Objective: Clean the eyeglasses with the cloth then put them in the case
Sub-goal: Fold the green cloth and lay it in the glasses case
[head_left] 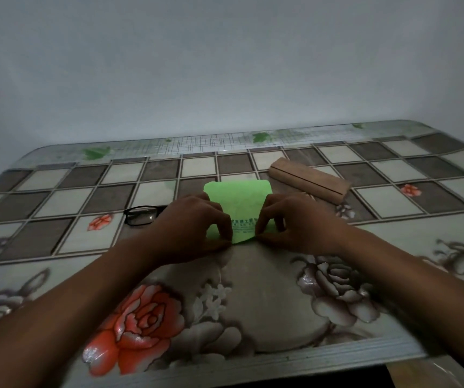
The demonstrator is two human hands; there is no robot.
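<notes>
Cloth (237, 198): bright green. Eyeglasses (141, 215): black frames. Case (309, 180): tan-brown. Worktop (253, 303): grey-and-cream checks, red and grey roses.

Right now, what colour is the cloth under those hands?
Bright green, with a band of small bluish print near its front edge: the cloth, seen in the head view.

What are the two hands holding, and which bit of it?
The left hand and the right hand both pinch the flat green cleaning cloth along its near edge, one on each side.
</notes>
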